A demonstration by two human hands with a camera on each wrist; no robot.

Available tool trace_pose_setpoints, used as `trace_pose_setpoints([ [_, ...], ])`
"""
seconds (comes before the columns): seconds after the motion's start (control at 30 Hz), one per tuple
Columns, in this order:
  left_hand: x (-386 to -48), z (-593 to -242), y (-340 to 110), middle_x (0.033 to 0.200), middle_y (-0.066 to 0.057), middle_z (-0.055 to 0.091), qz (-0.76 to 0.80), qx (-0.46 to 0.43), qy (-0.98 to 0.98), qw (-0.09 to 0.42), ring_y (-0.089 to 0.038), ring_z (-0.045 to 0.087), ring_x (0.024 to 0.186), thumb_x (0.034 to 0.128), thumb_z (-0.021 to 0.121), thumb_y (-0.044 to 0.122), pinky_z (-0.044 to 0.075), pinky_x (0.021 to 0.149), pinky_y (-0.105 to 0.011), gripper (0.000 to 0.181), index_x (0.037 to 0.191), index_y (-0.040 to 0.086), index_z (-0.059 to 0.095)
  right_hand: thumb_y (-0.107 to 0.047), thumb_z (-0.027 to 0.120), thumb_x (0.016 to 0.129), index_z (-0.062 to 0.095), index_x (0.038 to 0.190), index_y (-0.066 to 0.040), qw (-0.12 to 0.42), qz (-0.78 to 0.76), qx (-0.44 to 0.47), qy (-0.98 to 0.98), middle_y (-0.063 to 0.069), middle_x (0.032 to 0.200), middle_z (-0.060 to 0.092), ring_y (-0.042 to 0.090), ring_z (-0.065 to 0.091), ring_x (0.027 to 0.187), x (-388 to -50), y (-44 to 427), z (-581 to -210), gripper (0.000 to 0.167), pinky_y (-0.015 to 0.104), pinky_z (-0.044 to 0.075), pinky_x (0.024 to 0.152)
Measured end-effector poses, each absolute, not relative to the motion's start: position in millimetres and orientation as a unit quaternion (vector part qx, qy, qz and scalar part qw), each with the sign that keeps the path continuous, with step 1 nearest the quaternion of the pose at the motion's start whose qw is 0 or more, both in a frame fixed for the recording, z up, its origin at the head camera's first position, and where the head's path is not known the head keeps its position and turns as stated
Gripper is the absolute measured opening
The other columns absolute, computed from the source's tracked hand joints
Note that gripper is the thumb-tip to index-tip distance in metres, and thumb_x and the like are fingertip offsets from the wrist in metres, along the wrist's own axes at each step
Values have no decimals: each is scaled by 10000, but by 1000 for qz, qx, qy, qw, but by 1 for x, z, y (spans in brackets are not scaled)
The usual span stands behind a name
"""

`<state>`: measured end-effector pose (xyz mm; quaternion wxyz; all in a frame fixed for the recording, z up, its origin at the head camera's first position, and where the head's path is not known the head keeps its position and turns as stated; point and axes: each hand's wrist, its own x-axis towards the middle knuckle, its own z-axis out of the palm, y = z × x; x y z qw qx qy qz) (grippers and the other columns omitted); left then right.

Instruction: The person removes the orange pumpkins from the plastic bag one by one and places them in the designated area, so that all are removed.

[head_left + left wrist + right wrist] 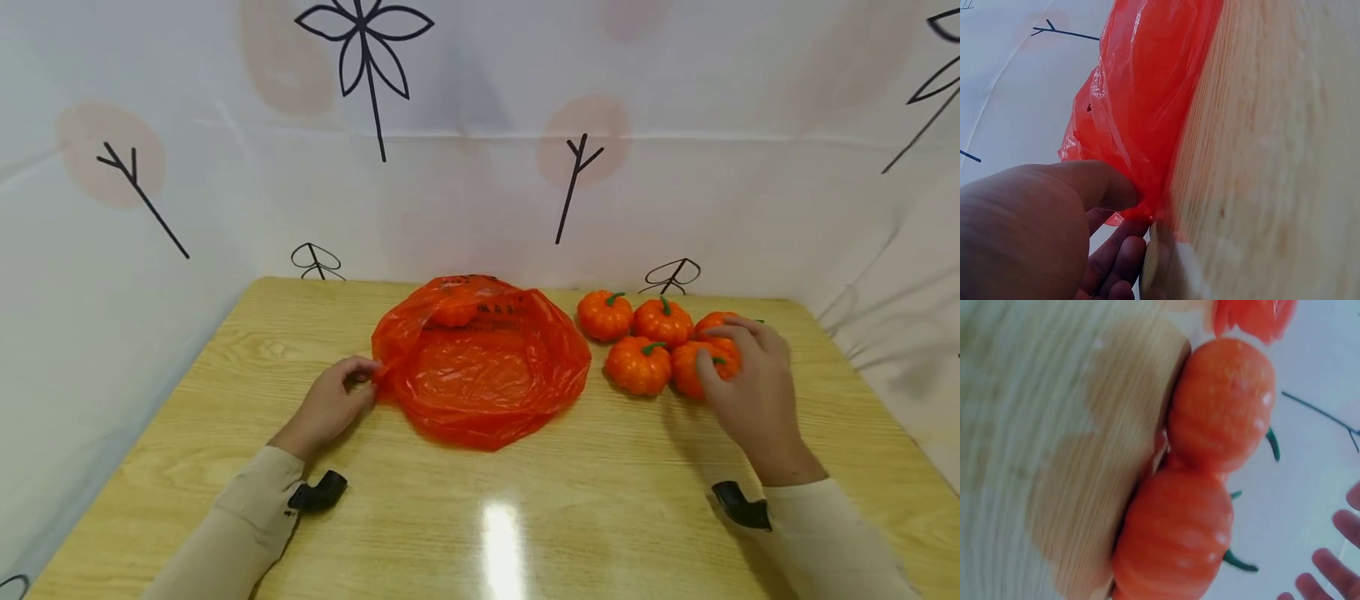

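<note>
A red plastic bag lies spread on the table with its mouth facing up. My left hand pinches the bag's left edge between thumb and fingers, as the left wrist view shows on the bag. An orange, rounded thing sits at the back inside the bag, its kind unclear. To the right, several small orange pumpkins with green stems stand close together. My right hand hovers over the rightmost ones with fingers spread, partly hiding them. In the right wrist view its fingers are apart from the pumpkins.
The wooden table reaches back to a white patterned cloth hanging behind it and at both sides. A black device sits on the left sleeve, another on the right.
</note>
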<state>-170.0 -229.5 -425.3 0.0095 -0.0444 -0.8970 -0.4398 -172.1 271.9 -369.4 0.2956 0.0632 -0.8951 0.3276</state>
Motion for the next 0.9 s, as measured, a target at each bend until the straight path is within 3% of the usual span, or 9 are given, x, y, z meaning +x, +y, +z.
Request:
trace_pose_setpoints([
  [0.23,-170,-425,-230,1187,-98,650,-433,-41,-900,8,-232,566,1061,932,621,86,461,932,-347,286,1214,91,665,27,608,859,645,1044,74,330,353,102,-870,271,1265,547,464,425,1213,-169,253,-371,194,570,340,947],
  [0.7,-170,-425,-231,1218,-110,646,-432,-40,-901,7,-261,576,1101,938,609,82,457,980,-426,292,1227,78,653,32,633,842,661,1019,44,316,352,127,-872,249,1306,528,444,414,1258,-173,221,-376,180,594,372,918],
  [0.9,-169,-423,-229,1210,-116,649,-434,-44,-900,15,-259,578,1088,933,608,82,464,960,-389,289,1217,71,659,11,627,861,661,1036,9,304,346,138,-877,224,1315,524,418,417,1262,-174,208,-373,179,589,405,914],
])
